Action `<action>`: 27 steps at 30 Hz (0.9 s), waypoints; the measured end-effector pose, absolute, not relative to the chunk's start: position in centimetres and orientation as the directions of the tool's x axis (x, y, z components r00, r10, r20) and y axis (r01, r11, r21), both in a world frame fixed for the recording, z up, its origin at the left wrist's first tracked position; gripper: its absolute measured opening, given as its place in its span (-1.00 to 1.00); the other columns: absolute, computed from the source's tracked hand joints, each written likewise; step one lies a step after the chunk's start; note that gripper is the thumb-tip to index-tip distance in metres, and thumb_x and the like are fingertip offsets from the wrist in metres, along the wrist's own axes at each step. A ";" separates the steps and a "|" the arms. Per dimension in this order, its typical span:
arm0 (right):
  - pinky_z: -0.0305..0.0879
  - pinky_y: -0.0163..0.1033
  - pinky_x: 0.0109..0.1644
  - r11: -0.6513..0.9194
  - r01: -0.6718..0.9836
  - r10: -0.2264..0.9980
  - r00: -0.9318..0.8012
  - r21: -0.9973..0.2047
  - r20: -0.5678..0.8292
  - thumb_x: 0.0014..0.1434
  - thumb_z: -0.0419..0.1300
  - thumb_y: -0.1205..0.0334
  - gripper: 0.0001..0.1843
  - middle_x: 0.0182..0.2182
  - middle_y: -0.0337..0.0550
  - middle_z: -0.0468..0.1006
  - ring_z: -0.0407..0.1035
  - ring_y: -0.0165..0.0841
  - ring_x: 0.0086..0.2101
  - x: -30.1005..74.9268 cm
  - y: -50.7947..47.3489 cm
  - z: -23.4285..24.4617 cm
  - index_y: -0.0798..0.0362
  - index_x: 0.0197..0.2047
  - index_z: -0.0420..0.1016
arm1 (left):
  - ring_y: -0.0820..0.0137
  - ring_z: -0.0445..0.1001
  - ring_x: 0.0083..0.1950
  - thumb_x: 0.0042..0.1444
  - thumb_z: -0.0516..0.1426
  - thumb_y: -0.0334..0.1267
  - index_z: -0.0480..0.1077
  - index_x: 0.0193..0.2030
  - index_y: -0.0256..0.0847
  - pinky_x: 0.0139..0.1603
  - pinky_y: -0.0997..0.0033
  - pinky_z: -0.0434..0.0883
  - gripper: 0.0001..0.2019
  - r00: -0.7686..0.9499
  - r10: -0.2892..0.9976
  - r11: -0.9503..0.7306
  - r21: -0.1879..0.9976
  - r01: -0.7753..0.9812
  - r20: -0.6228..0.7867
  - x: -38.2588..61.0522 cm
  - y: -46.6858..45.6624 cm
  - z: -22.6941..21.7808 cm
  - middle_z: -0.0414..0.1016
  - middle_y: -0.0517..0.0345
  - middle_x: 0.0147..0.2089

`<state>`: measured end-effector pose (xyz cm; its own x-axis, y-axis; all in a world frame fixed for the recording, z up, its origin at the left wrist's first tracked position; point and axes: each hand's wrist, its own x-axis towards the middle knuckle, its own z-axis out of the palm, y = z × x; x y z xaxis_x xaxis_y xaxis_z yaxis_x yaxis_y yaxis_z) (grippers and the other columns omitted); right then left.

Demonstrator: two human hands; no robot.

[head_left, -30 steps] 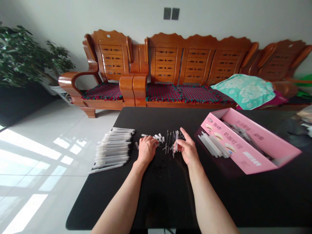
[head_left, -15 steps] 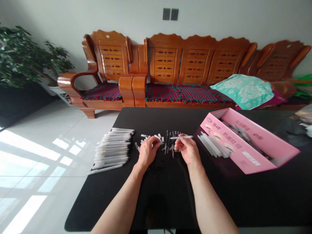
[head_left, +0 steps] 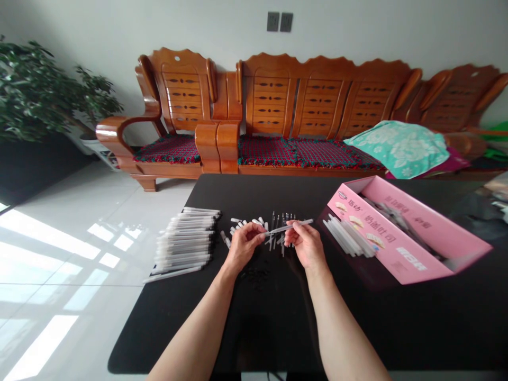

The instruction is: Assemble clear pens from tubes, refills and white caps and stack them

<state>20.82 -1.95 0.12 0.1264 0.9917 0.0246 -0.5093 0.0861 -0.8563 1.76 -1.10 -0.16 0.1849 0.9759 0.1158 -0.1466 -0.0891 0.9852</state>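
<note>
My right hand (head_left: 305,242) pinches a whitish pen barrel (head_left: 282,229) that points left. My left hand (head_left: 245,244) is closed at the barrel's left end, its thumb and forefinger on a small pale piece that looks like a pen cap (head_left: 267,234). The two pieces meet or nearly meet; I cannot tell whether they are joined. Loose white pen caps (head_left: 235,220) lie just behind my left hand. Between and behind the hands are several thin pen refills (head_left: 273,225), partly hidden by the barrel and the right fingers.
A stack of white pens (head_left: 184,241) lies at the table's left. Pale barrels (head_left: 347,237) rest against a pink box (head_left: 397,238) on the right, which holds more pieces. Small black bits (head_left: 256,276) lie on the black table (head_left: 273,328). A wooden bench (head_left: 270,106) stands behind.
The barrel in my right hand has tilted, its left end dropping toward my left fingers. My left hand has brought the small pale piece up to that end.
</note>
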 end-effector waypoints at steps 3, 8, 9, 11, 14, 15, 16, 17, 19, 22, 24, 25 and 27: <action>0.41 -0.35 -0.58 0.067 -0.502 0.994 0.109 -0.862 0.014 0.05 0.38 0.16 -0.74 -0.55 -0.16 0.60 0.45 -0.42 -0.61 20.7 -1.9 0.1 0.18 -0.26 0.62 | 0.48 0.38 -0.40 -0.03 0.34 -0.15 0.48 -0.30 -0.29 -0.38 0.54 0.28 -0.74 0.185 0.976 -0.087 0.983 -0.160 0.117 1.8 -1.1 -0.2 0.47 0.16 -0.38; 0.42 -0.35 -0.59 0.041 -0.484 0.996 0.091 -0.874 -0.004 0.03 0.39 0.17 -0.75 -0.55 -0.16 0.61 0.46 -0.40 -0.61 20.4 -2.0 0.1 0.17 -0.27 0.61 | 0.47 0.41 -0.39 -0.04 0.35 -0.14 0.52 -0.27 -0.30 -0.36 0.52 0.33 -0.72 0.174 0.981 -0.052 0.982 -0.183 0.084 2.1 -1.3 -0.1 0.50 0.16 -0.39; 0.43 -0.35 -0.59 0.038 -0.484 0.996 0.089 -0.874 -0.006 0.02 0.40 0.18 -0.75 -0.55 -0.16 0.61 0.46 -0.40 -0.61 20.3 -2.0 0.1 0.17 -0.27 0.60 | 0.47 0.42 -0.39 -0.04 0.35 -0.13 0.53 -0.25 -0.30 -0.35 0.52 0.34 -0.71 0.167 0.983 -0.039 0.981 -0.191 0.071 2.1 -1.4 0.0 0.51 0.15 -0.40; 0.43 -0.35 -0.59 0.035 -0.486 0.996 0.085 -0.873 -0.008 0.01 0.40 0.18 -0.76 -0.55 -0.15 0.61 0.47 -0.39 -0.60 20.3 -2.1 0.2 0.16 -0.28 0.60 | 0.45 0.45 -0.39 -0.03 0.35 -0.11 0.55 -0.21 -0.31 -0.33 0.49 0.39 -0.68 0.168 0.985 -0.006 0.979 -0.202 0.040 2.1 -1.4 0.0 0.53 0.13 -0.41; 0.44 -0.34 -0.59 0.033 -0.481 0.996 0.083 -0.876 -0.008 0.01 0.40 0.18 -0.75 -0.54 -0.15 0.62 0.48 -0.38 -0.60 20.3 -2.1 0.2 0.16 -0.27 0.59 | 0.43 0.47 -0.43 -0.03 0.34 -0.06 0.58 -0.19 -0.33 -0.36 0.46 0.44 -0.63 0.199 0.980 0.067 0.978 -0.200 -0.026 2.0 -1.5 0.0 0.55 0.09 -0.44; 0.44 -0.34 -0.59 0.034 -0.477 0.996 0.085 -0.878 -0.008 0.00 0.40 0.18 -0.75 -0.54 -0.15 0.62 0.48 -0.38 -0.60 20.3 -2.1 0.2 0.16 -0.27 0.59 | 0.42 0.47 -0.45 -0.04 0.34 -0.04 0.58 -0.20 -0.34 -0.39 0.46 0.44 -0.61 0.204 0.978 0.092 0.975 -0.201 -0.051 2.0 -1.5 0.0 0.55 0.08 -0.45; 0.45 -0.33 -0.59 0.035 -0.473 0.996 0.085 -0.880 -0.006 0.00 0.40 0.18 -0.75 -0.54 -0.14 0.62 0.48 -0.38 -0.60 20.2 -2.1 0.1 0.16 -0.27 0.59 | 0.42 0.48 -0.46 -0.06 0.35 -0.03 0.59 -0.20 -0.34 -0.42 0.46 0.45 -0.60 0.204 0.976 0.113 0.972 -0.205 -0.070 2.0 -1.6 -0.1 0.55 0.08 -0.45; 0.45 -0.33 -0.59 0.038 -0.470 0.996 0.085 -0.882 -0.003 0.00 0.40 0.18 -0.74 -0.54 -0.14 0.62 0.48 -0.37 -0.60 20.2 -2.1 0.1 0.16 -0.27 0.59 | 0.42 0.48 -0.48 -0.08 0.36 -0.02 0.59 -0.21 -0.34 -0.44 0.47 0.45 -0.59 0.199 0.976 0.125 0.969 -0.212 -0.083 2.0 -1.6 0.0 0.56 0.07 -0.45; 0.47 -0.31 -0.58 0.040 -0.466 0.997 0.082 -0.884 0.001 0.00 0.40 0.17 -0.74 -0.54 -0.14 0.62 0.49 -0.36 -0.60 20.1 -2.1 0.1 0.16 -0.27 0.59 | 0.43 0.49 -0.49 -0.10 0.37 -0.02 0.59 -0.24 -0.35 -0.46 0.48 0.46 -0.59 0.183 0.979 0.128 0.965 -0.227 -0.087 2.1 -1.7 0.0 0.56 0.07 -0.45; 0.48 -0.30 -0.59 0.030 -0.474 0.996 0.084 -0.880 -0.011 -0.01 0.41 0.17 -0.75 -0.56 -0.14 0.62 0.49 -0.36 -0.61 20.0 -2.1 0.1 0.17 -0.30 0.59 | 0.44 0.48 -0.51 -0.10 0.37 -0.02 0.58 -0.27 -0.36 -0.48 0.49 0.46 -0.60 0.152 0.986 0.101 0.966 -0.238 -0.065 2.5 -1.8 -0.1 0.55 0.07 -0.48; 0.48 -0.32 -0.60 0.020 -0.486 0.995 0.093 -0.874 -0.029 -0.03 0.42 0.18 -0.76 -0.58 -0.15 0.61 0.48 -0.36 -0.63 20.0 -2.1 0.2 0.17 -0.32 0.60 | 0.43 0.47 -0.53 -0.08 0.36 -0.02 0.57 -0.28 -0.37 -0.50 0.47 0.46 -0.60 0.136 0.990 0.067 0.972 -0.224 -0.037 2.9 -1.9 -0.3 0.53 0.08 -0.51; 0.48 -0.33 -0.61 0.014 -0.495 0.995 0.096 -0.869 -0.039 -0.04 0.42 0.19 -0.77 -0.58 -0.15 0.61 0.48 -0.36 -0.63 20.1 -2.1 0.2 0.17 -0.34 0.60 | 0.42 0.47 -0.54 -0.06 0.35 -0.02 0.57 -0.27 -0.37 -0.50 0.46 0.46 -0.61 0.129 0.991 0.045 0.977 -0.209 -0.018 3.1 -1.9 -0.5 0.53 0.08 -0.52; 0.48 -0.34 -0.61 0.002 -0.516 0.993 0.100 -0.857 -0.058 -0.05 0.43 0.20 -0.78 -0.59 -0.15 0.61 0.48 -0.37 -0.64 20.1 -2.1 0.2 0.17 -0.36 0.60 | 0.40 0.47 -0.55 -0.01 0.32 -0.04 0.57 -0.24 -0.35 -0.50 0.44 0.46 -0.64 0.109 0.994 -0.004 0.987 -0.163 0.022 3.4 -2.1 -0.6 0.53 0.09 -0.54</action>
<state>20.11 -2.12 0.22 0.0998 0.9933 -0.0577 -0.5158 0.0020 -0.8567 3.42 -2.11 -0.64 0.1093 0.9938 0.0224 -0.1626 -0.0044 0.9867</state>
